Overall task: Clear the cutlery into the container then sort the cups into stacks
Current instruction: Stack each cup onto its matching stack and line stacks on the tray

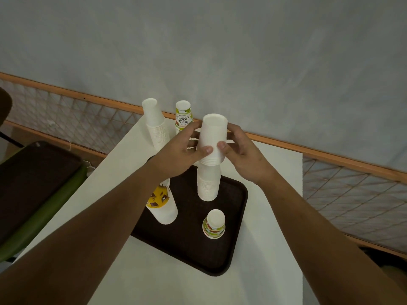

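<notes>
Both hands hold a small bunch of plain white cups (pixel 213 137), upside down and nested together. The left hand (pixel 184 150) grips the bunch from the 9 o'clock side, thumb on the front. The right hand (pixel 241 150) grips it from the 3 o'clock side, thumb on the front too. The bunch sits right on top of a tall stack of white cups (pixel 208 183), and its lowest rims touch that stack.

The tall stack stands on a dark brown tray (pixel 233 243). The tray lies on a white surface (pixel 275 271).

Two more cup groups stand on the tray. At 7 o'clock from the tall stack is a white stack with a yellow printed cup (pixel 164 203), partly hidden under the left arm. At 6 o'clock is a short stack of cups with green and orange patches (pixel 214 224), upside down.

Off the tray, at 11 o'clock, a tall leaning stack of white cups (pixel 155 125) stands on the white surface near the wall. Just beside it, at 12 o'clock, is a stack with "HELLO SUMMER" printed on it (pixel 183 116), partly behind the left fingers.

At 9 o'clock, well apart, another dark tray (pixel 33 179) rests on something green (pixel 55 208).
</notes>
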### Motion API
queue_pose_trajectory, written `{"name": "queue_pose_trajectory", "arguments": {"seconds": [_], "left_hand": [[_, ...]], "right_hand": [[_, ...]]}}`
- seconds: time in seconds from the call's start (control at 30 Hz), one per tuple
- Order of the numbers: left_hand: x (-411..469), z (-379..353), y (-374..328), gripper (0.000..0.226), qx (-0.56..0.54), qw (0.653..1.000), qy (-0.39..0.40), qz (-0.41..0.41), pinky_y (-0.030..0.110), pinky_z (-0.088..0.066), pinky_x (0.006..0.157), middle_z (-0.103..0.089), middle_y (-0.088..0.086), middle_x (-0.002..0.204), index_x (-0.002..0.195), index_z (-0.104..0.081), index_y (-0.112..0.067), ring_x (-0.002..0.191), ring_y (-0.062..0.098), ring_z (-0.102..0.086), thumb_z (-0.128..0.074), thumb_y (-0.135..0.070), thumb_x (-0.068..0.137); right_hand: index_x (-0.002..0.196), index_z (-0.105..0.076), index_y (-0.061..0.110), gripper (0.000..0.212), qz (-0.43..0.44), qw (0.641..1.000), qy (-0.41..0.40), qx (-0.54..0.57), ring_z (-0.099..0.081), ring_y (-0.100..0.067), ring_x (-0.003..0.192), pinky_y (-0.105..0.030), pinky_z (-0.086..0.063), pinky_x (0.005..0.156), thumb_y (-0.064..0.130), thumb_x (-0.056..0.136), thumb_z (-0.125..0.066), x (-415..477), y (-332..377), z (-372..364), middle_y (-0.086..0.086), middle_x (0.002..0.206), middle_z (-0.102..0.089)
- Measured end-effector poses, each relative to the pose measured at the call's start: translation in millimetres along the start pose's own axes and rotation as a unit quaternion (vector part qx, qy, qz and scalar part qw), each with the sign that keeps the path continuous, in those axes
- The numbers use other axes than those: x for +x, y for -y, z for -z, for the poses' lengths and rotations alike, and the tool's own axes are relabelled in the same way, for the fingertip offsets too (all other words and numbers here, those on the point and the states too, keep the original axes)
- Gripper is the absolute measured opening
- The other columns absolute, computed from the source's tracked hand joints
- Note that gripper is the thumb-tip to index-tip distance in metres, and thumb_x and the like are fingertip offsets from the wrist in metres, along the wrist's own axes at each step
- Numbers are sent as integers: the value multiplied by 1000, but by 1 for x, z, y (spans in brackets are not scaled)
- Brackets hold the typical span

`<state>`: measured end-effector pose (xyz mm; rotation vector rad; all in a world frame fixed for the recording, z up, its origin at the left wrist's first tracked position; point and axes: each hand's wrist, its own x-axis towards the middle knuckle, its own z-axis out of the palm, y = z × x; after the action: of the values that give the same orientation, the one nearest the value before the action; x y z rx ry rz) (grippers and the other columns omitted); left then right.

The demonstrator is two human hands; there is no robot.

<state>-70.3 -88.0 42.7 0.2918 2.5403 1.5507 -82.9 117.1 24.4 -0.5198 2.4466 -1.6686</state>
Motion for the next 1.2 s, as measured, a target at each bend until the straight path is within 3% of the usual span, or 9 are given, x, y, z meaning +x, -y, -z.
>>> {"name": "queue_pose_trajectory", "arguments": {"seconds": [0.2,0.37,0.57,0.7,0.8,0.9,0.97,1.1,1.2], "left_hand": [[5,-1,19,71,64,997,19,32,52,-51,108,-51,0,148,152,-30,-29,133,25,-56,-71,-33,94],[13,-10,27,71,210,974,51,71,44,-50,104,-51,2,152,150,-31,-23,135,25,-54,-73,-32,93],[21,-20,23,61,280,955,48,79,32,-50,93,-60,5,139,140,-47,-17,114,23,-62,-78,-26,89],[21,-19,16,62,293,950,65,85,36,-51,98,-60,6,140,141,-47,-17,116,24,-62,-79,-25,89],[18,-18,9,79,279,953,79,92,38,-49,102,-53,5,149,152,-36,-19,126,25,-58,-80,-27,87],[9,-10,-2,100,261,958,72,98,45,-44,114,-36,3,164,162,-13,-23,144,27,-45,-79,-33,88],[-2,0,-10,101,238,966,51,90,46,-43,116,-34,3,165,163,-9,-25,145,25,-44,-77,-37,89],[-31,28,-23,83,157,986,-39,47,43,-47,112,-49,0,153,160,-24,-27,134,20,-54,-72,-36,93],[-51,57,-23,61,85,991,-104,24,43,-52,106,-59,-8,138,150,-41,-33,120,12,-61,-69,-35,96]], "right_hand": [[147,-35,36,52,-18,999,28,-9,-61,2,119,-16,-52,90,44,101,-56,2,-23,-11,20,137,-53],[149,-31,33,61,-41,997,45,-56,-51,-12,135,-39,-46,110,54,97,-55,-2,-48,-22,13,149,-49],[151,-30,30,60,-69,994,36,-74,-46,-16,140,-31,-35,108,45,99,-56,-7,-56,-28,9,154,-44],[151,-28,31,60,-86,993,38,-78,-45,-20,141,-31,-35,107,44,100,-56,-9,-52,-28,7,156,-43],[153,-26,32,63,-89,992,36,-85,-42,-21,143,-38,-35,113,43,100,-56,-12,-48,-26,6,158,-41],[154,-24,36,67,-96,993,-7,-72,-37,-19,147,-43,-33,119,29,99,-62,-17,-39,-22,7,160,-36],[155,-26,36,70,-83,992,-68,-70,-35,-15,147,-44,-31,122,20,98,-64,-25,-26,-20,11,160,-35],[145,-41,33,62,5,975,-218,-36,-40,-5,139,-36,-35,119,6,93,-61,-40,22,-23,18,148,-44],[137,-51,27,52,77,958,-277,-10,-47,-6,134,-28,-39,114,1,92,-58,-39,67,-37,13,141,-52]]}}
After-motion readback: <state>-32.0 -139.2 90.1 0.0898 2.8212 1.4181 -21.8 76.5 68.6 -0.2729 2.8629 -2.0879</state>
